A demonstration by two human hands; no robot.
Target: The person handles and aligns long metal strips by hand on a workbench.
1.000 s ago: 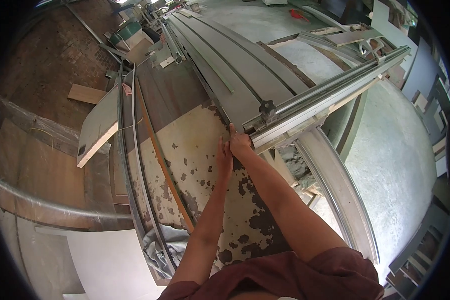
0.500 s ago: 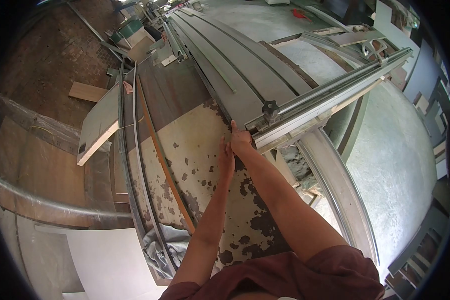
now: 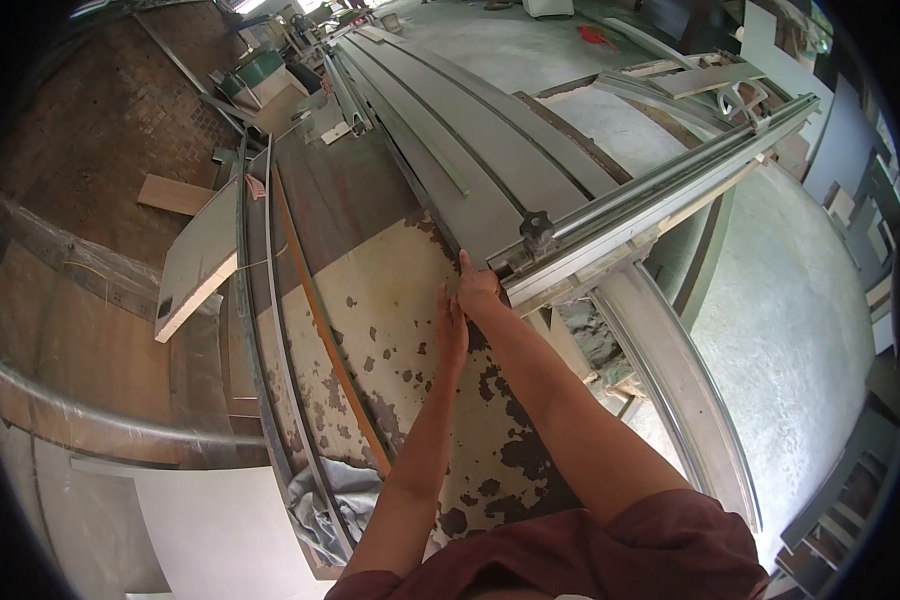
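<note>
Both my arms reach forward over a worn machine table (image 3: pixel 390 300) with flaking cream paint. My left hand (image 3: pixel 451 325) lies flat on the painted top with its fingers together, beside my right hand. My right hand (image 3: pixel 478 288) presses against the near end of a long aluminium fence rail (image 3: pixel 660 195) that crosses the grey sliding table (image 3: pixel 470 130). A black star knob (image 3: pixel 537 225) sits on the rail just beyond my right hand. Whether either hand grips anything is hidden by the fingers.
A board (image 3: pixel 198 255) leans off the table's left edge, with a smaller wooden offcut (image 3: pixel 175 195) on the brick floor. A grey rag (image 3: pixel 330 500) lies near the front left corner. Concrete floor lies to the right, and stacked panels (image 3: pixel 270 70) stand far behind.
Both hands stay at the rail's near end. The view has shifted slightly, and the hands sit a little higher in the frame.
</note>
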